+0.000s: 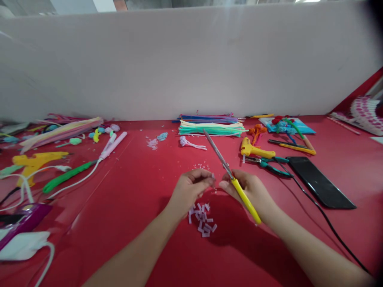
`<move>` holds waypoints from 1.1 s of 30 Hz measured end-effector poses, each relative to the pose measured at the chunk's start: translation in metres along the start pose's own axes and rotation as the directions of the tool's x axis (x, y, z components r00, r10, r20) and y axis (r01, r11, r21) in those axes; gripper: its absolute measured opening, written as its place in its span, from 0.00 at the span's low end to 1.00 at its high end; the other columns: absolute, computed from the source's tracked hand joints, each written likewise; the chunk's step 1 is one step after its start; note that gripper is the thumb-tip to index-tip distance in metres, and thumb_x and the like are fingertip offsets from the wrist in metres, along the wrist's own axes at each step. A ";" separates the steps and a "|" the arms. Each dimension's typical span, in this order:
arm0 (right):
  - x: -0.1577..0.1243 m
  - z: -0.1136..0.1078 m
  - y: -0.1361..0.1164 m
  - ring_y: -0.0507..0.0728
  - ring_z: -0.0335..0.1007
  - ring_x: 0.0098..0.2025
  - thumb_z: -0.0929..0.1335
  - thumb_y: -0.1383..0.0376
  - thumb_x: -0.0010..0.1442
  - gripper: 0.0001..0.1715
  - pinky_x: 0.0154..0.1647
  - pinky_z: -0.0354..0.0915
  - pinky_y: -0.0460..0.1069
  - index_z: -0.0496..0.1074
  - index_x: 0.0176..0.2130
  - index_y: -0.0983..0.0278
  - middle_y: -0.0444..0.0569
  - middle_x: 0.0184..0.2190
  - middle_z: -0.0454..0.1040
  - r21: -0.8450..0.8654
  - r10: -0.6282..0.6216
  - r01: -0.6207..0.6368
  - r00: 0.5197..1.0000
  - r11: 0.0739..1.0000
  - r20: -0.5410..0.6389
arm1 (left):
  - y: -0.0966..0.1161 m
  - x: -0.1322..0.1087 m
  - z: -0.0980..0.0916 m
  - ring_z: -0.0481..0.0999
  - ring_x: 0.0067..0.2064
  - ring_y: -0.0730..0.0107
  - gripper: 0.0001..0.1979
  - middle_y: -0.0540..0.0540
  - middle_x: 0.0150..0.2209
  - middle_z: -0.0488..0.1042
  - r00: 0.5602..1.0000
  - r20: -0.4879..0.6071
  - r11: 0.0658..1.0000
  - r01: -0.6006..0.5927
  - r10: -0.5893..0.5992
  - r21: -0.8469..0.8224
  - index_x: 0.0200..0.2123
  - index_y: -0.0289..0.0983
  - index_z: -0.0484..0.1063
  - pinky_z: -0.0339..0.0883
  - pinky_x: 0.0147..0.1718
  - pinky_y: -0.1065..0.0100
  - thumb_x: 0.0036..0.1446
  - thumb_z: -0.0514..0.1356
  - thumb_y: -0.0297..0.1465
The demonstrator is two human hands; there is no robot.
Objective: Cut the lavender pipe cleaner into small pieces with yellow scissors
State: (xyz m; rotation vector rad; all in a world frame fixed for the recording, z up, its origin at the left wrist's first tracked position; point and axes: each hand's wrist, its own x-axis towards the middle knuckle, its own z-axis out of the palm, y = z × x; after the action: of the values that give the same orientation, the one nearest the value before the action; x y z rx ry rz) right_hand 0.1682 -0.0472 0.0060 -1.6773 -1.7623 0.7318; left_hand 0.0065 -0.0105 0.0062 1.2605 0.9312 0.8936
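Note:
Above the red table, my left hand [194,186] is closed in a pinch, with a small pale lilac piece [213,175] showing at its fingertips. My right hand [249,190] grips scissors [243,195] with a yellow handle, seen edge-on. Their metal blades point up and to the left, away from me. The two hands are close together but apart. On the table below the left hand lies a loose pile of short pale lilac cut pieces [203,219]. Tiny pale scraps [201,166] are scattered just beyond the hands.
Pipe cleaner bundles [212,128] lie at the back by the white partition [191,63]. To the right are a yellow glue gun [257,150], teal-handled pliers [275,166] and a black phone [320,181]. Another glue gun [36,162] and white cables [80,181] occupy the left.

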 end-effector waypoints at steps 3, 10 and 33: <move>-0.001 -0.003 0.000 0.48 0.55 0.19 0.62 0.52 0.48 0.16 0.19 0.45 0.43 0.61 0.27 0.62 0.41 0.17 0.61 -0.288 -0.020 0.001 0.998 0.958 -0.063 | 0.004 0.003 -0.007 0.52 0.17 0.85 0.08 0.49 0.24 0.71 0.988 -0.149 0.991 -0.052 0.033 -0.125 0.29 0.34 0.69 0.43 0.13 0.78 0.45 0.59 0.32; -0.003 0.005 0.000 0.51 0.61 0.20 0.58 0.47 0.50 0.20 0.20 0.45 0.45 0.59 0.26 0.61 0.44 0.18 0.66 -0.540 -0.058 0.022 0.997 0.841 -0.049 | 0.007 0.006 -0.014 0.51 0.16 0.86 0.05 0.55 0.16 0.60 0.978 -0.200 0.943 -0.127 0.066 -0.308 0.25 0.34 0.66 0.39 0.12 0.79 0.47 0.58 0.30; -0.003 0.009 0.003 0.51 0.58 0.18 0.56 0.47 0.52 0.21 0.19 0.42 0.45 0.58 0.24 0.61 0.45 0.17 0.66 -0.577 -0.068 0.037 0.997 0.816 -0.032 | 0.004 0.005 -0.012 0.53 0.16 0.87 0.04 0.55 0.19 0.61 0.973 -0.220 0.916 -0.153 0.073 -0.372 0.26 0.34 0.67 0.40 0.12 0.80 0.47 0.58 0.29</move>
State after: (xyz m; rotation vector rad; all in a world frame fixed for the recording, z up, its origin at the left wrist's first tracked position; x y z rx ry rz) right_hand 0.1639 -0.0504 -0.0024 -1.9886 -2.1204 0.1107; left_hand -0.0030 -0.0009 0.0094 0.8994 0.7925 1.2499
